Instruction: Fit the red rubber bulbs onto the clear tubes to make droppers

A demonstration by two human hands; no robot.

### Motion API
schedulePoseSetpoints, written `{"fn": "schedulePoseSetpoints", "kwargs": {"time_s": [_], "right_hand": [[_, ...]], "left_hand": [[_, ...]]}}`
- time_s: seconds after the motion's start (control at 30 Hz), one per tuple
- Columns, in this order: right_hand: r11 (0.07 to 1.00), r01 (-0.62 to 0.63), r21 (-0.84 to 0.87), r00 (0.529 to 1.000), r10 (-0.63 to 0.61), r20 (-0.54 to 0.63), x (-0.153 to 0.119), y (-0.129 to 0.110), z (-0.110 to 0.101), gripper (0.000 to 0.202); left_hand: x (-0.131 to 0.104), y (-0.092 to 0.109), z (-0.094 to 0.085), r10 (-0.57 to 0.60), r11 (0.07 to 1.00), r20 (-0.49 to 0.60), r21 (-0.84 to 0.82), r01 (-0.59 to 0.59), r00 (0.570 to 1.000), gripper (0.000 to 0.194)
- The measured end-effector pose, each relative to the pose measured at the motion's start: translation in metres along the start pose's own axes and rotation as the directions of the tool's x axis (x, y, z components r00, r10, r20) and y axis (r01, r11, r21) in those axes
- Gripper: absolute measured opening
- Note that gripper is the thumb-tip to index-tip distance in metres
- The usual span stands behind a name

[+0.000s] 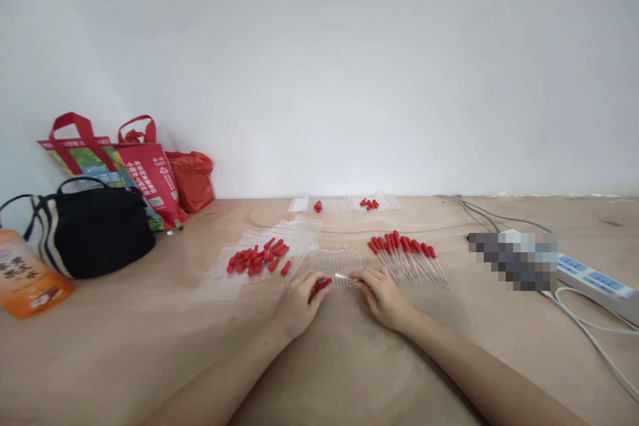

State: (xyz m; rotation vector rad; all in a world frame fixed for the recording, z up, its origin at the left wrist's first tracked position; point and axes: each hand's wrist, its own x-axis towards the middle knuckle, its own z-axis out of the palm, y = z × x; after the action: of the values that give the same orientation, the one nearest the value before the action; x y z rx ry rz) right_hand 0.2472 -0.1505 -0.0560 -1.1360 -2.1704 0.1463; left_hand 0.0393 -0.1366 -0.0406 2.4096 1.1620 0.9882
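Observation:
Between the fingertips of my left hand is a red rubber dropper bulb, its open end toward the right. My right hand pinches a clear glass dropper tube, whose end points left at the bulb, a small gap apart. Behind both hands lies a row of bare glass tubes. Loose red bulbs are heaped on a clear plastic bag left of my left hand. Beyond my right hand, droppers with red bulbs on their tubes lie fanned out.
More red bulbs lie on clear bags by the wall. At left stand a black bag, shopping bags, a red plastic bag and an orange package. A power strip with cables is at right.

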Motion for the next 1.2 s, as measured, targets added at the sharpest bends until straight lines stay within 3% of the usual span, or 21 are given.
{"fn": "schedulePoseSetpoints", "kwargs": {"time_s": [0.47,0.8,1.03,1.2], "right_hand": [[0.997,0.047,0.068,0.998,-0.050,0.042,0.002,-0.013,-0.001,0.023],[0.995,0.092,-0.032,0.984,-0.085,0.159,0.000,-0.008,-0.015,0.026],[0.992,0.084,-0.095,0.994,-0.077,0.078,-0.001,-0.018,-0.007,0.028],[0.994,0.073,-0.086,0.994,-0.066,0.083,-0.002,-0.024,-0.002,0.026]], "left_hand": [[0.000,0.003,0.001,-0.013,0.998,-0.040,-0.066,0.010,0.999,0.017],[-0.006,0.004,0.001,0.165,0.986,0.157,-0.050,-0.159,0.974,0.023],[-0.005,0.008,0.001,0.202,0.979,0.159,-0.023,-0.200,0.966,0.021],[-0.006,0.010,0.002,0.242,0.969,0.167,0.012,-0.247,0.956,0.020]]}}
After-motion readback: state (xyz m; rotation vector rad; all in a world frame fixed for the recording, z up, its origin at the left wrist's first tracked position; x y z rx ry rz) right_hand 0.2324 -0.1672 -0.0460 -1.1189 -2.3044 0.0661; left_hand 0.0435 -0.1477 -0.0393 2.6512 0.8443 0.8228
